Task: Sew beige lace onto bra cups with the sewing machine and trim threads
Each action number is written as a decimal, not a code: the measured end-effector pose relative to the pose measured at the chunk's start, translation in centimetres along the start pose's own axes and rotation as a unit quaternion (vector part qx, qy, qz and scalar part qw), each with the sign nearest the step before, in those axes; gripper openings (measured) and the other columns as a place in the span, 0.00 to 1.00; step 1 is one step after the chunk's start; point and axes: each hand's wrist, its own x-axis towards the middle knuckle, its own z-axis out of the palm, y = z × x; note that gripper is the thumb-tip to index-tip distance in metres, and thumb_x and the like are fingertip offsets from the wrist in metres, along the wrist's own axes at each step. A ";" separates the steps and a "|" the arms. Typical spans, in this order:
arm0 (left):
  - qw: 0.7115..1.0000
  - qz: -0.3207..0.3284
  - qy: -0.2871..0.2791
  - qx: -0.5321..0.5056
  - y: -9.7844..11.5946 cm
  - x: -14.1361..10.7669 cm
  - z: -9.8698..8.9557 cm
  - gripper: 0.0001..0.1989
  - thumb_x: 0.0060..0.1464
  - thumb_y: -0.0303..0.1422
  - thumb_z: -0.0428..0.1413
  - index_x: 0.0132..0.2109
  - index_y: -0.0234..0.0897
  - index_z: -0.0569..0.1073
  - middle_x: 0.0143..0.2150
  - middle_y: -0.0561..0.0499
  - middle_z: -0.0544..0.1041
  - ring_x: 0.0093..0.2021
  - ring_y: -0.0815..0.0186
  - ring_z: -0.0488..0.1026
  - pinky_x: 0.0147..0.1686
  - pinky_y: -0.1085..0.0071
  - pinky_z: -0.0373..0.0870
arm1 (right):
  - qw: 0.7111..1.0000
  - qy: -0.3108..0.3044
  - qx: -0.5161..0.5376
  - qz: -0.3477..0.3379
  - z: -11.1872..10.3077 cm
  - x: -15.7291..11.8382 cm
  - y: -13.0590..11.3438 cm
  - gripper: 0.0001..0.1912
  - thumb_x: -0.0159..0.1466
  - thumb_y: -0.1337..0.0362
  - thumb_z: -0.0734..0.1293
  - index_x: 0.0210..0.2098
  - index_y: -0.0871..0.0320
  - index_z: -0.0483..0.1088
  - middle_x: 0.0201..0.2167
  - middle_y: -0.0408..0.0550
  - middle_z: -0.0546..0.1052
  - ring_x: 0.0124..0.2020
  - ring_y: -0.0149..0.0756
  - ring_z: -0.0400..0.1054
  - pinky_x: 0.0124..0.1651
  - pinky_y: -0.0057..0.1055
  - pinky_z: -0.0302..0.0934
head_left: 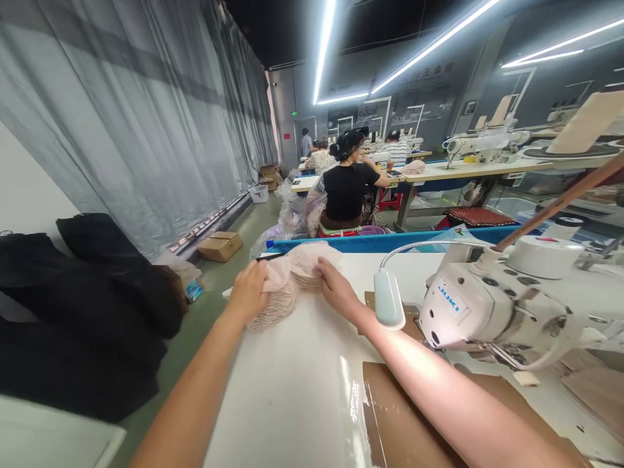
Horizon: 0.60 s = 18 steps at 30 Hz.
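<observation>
Two bunches of pale pink, thin fabric pieces, layered like stacks, rest at the far end of the white table. My left hand is closed on the left fabric stack, whose many wavy edges face me. With fingers and thumb together, my right hand grips the near right side of the other fabric stack. The stacks touch each other in the middle. My fingertips are partly hidden by the fabric.
A white JUKI sewing machine stands to the right, with a lamp on a bendable neck. Brown board covers part of the table. A co-worker in black sits ahead. Dark cloth hangs at left.
</observation>
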 end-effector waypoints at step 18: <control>0.995 0.027 -0.076 -0.057 -1.5 -5.5 2.1 0.31 0.53 0.47 0.49 0.59 0.36 0.62 0.63 0.40 0.62 0.62 0.45 0.60 0.59 0.44 0.58 | 0.949 -0.182 -0.223 0.129 -18.9 -20.5 -4.8 0.06 0.57 0.71 0.63 0.32 0.58 0.71 0.32 0.46 0.76 0.33 0.35 0.69 0.36 0.27 0.59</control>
